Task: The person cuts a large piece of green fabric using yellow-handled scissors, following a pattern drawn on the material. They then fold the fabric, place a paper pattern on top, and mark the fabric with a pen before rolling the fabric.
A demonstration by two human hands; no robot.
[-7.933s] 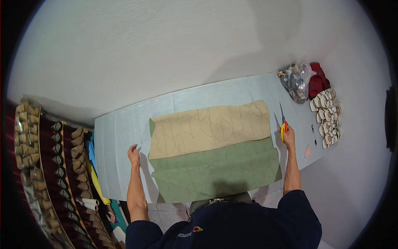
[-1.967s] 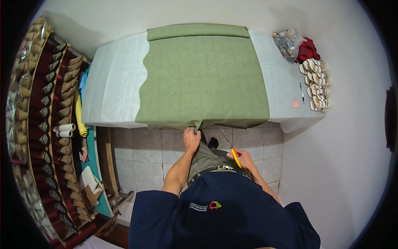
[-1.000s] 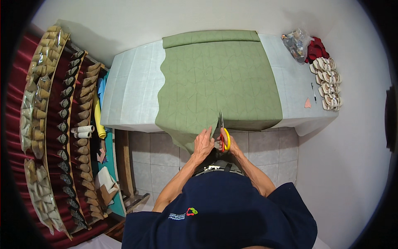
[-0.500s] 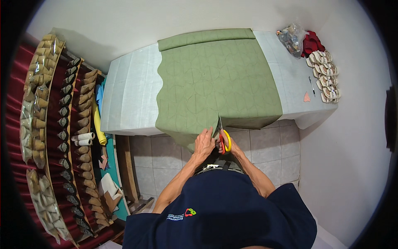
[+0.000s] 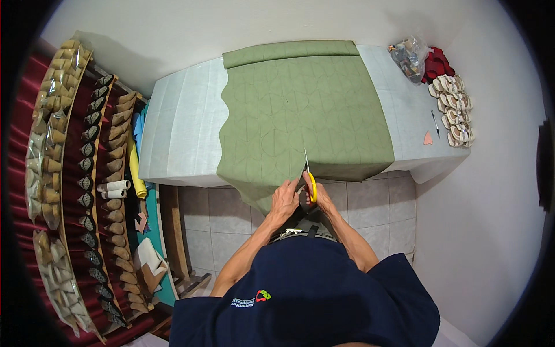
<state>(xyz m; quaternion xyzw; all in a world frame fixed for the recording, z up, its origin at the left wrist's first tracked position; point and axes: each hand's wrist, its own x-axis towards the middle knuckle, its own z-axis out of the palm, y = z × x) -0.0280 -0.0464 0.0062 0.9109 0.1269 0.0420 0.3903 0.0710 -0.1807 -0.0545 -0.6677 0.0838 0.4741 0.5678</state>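
A large sheet of green material (image 5: 300, 110), marked all over with drawn outlines, lies across the table and hangs over its near edge. My right hand (image 5: 318, 198) grips yellow-handled scissors (image 5: 313, 186), whose blades point away from me into a slit in the overhanging part. Just left of the slit, my left hand (image 5: 284, 198) is closed on the edge of the green material, with its fingertips close to the scissors. The undersides of the fingers on both hands are partly hidden.
The table wears a pale cover (image 5: 182, 124). At its right end are white sandals (image 5: 454, 110), a pen (image 5: 435, 123), a pink scrap (image 5: 428, 137) and a clear bag (image 5: 409, 59). Racks of shoes (image 5: 89, 168) stand on the left, beside a yellow roll (image 5: 136, 170).
The scissors have moved slightly farther into the green material, and their handles look more closed together. My left hand stays nearly in place.
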